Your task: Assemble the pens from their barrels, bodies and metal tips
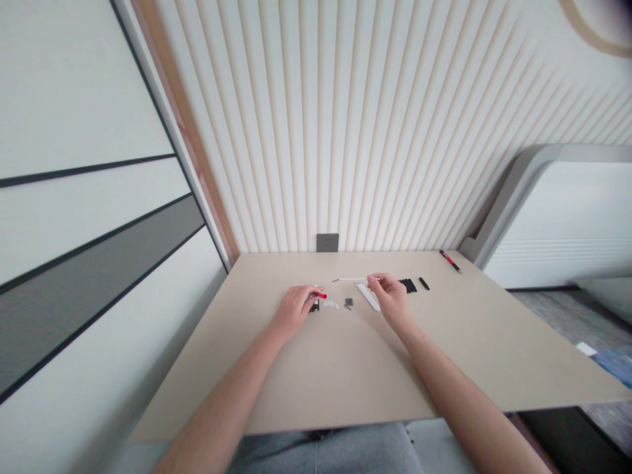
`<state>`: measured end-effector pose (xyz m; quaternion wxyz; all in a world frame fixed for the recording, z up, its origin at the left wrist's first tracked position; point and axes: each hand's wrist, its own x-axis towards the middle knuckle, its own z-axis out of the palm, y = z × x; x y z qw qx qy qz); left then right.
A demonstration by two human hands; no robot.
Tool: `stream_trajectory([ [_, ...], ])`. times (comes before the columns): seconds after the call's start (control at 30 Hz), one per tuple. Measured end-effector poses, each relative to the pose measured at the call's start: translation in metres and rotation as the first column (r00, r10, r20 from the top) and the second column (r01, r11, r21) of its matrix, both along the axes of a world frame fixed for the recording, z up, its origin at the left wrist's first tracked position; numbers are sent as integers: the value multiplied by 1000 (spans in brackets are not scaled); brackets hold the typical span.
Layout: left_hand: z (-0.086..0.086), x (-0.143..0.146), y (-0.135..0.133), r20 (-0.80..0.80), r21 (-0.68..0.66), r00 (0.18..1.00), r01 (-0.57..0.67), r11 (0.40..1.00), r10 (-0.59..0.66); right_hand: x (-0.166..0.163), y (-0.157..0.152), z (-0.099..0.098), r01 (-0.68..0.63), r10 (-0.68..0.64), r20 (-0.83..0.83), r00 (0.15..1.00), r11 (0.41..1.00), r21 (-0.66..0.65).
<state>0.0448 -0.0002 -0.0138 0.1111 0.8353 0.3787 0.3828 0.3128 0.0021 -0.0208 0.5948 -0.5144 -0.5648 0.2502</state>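
Over a pale beige desk, seen from above, both my bare hands work a little apart from each other, backs upward, forearms reaching in from the near edge. The fingers of my left hand are closed in, bent around a short red tube whose end pokes out toward the right; how firmly they press I cannot tell. Below them, partly hidden by the hand, are some small black parts. The fingers of my right hand are brought together at the tips, thumb against forefinger, pinching one end of a thin white rod. The rod points left, nearly level, its darker tip in the gap between my hands; whether it touches the desk I cannot tell. On the desk between my hands lie a group of small white pieces, close to the left one, and next to them a few small grey pieces. A flat white strip slants just beside my right hand, which covers part of it. On that hand's other side are a row of black tubes, a single black piece near them, and, well apart toward the far right corner, a red and black pen
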Motion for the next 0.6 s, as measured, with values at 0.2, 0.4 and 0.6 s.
stream_trajectory([
  [0.2, -6, -1, 4, -53, -5, 998, -45, 999, 45, 1, 0, -2, 40, -9, 274, 962, 993, -108],
  [0.4, -11, -3, 7, -98, -16, 992, -82, 997, 80, 7, -1, 1, 157, -63, 447, 892, 972, -176],
  [0.6, -11, -2, 7, -115, -23, 988, -106, 994, 103, 19, -1, 12, 297, -147, 549, 823, 935, -194],
])
